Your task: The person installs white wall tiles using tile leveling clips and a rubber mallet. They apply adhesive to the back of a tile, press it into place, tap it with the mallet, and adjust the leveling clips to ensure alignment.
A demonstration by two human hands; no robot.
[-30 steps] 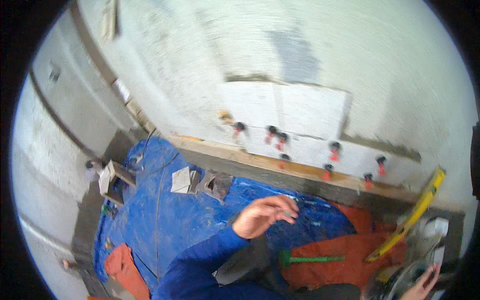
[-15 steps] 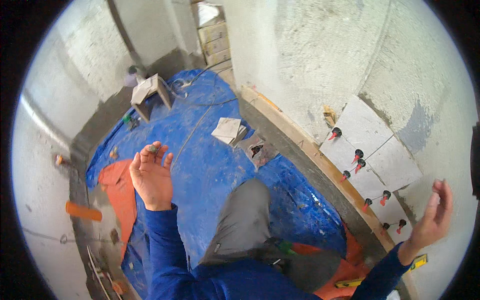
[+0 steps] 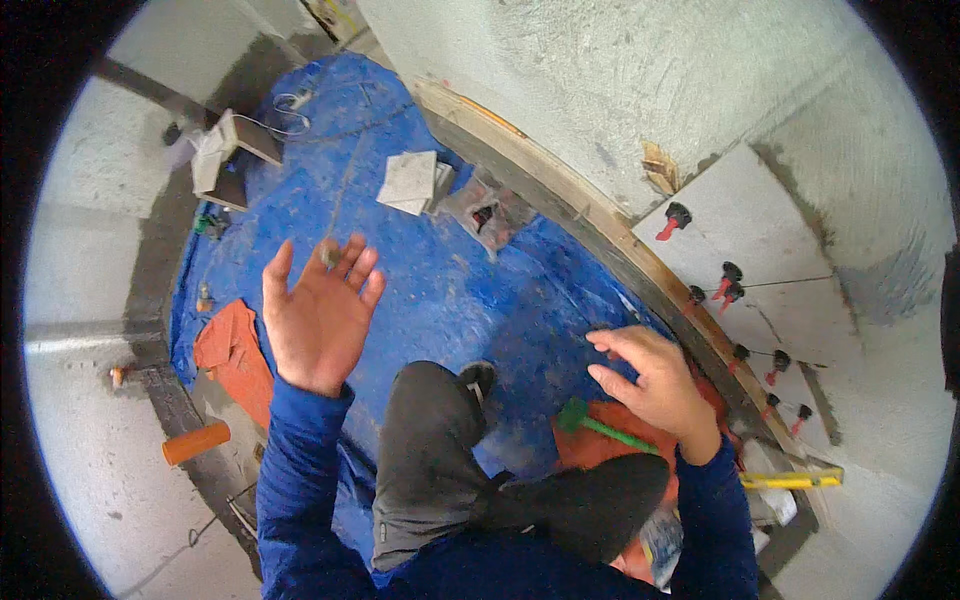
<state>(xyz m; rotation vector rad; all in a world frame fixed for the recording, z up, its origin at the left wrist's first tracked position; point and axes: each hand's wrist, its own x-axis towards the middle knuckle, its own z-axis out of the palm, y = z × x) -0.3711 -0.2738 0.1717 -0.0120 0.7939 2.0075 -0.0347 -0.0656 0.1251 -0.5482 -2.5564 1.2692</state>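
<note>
My left hand (image 3: 318, 315) is raised over the blue tarp (image 3: 440, 290), palm down, fingers spread, holding nothing. My right hand (image 3: 655, 378) hovers with fingers apart and slightly curled, just above a green-handled mallet (image 3: 600, 425) lying on an orange cloth; it does not touch the mallet. Both sleeves are blue. My bent leg in grey trousers (image 3: 425, 450) and a dark shoe sit between the hands. On the wall to the right are white tiles (image 3: 760, 240) with several red-and-black levelling clips (image 3: 678, 218).
A wooden batten (image 3: 600, 225) runs along the wall base. Loose tile pieces (image 3: 412, 182) and a small trowel-like tool lie on the tarp further off. A white stool (image 3: 225, 160), an orange rag (image 3: 235, 355), an orange pipe piece (image 3: 195, 442) and a yellow level (image 3: 790, 480) lie about.
The view has swung toward the wall. My right hand came down from beside the tiles to above the green mallet. My left hand stays raised and spread.
</note>
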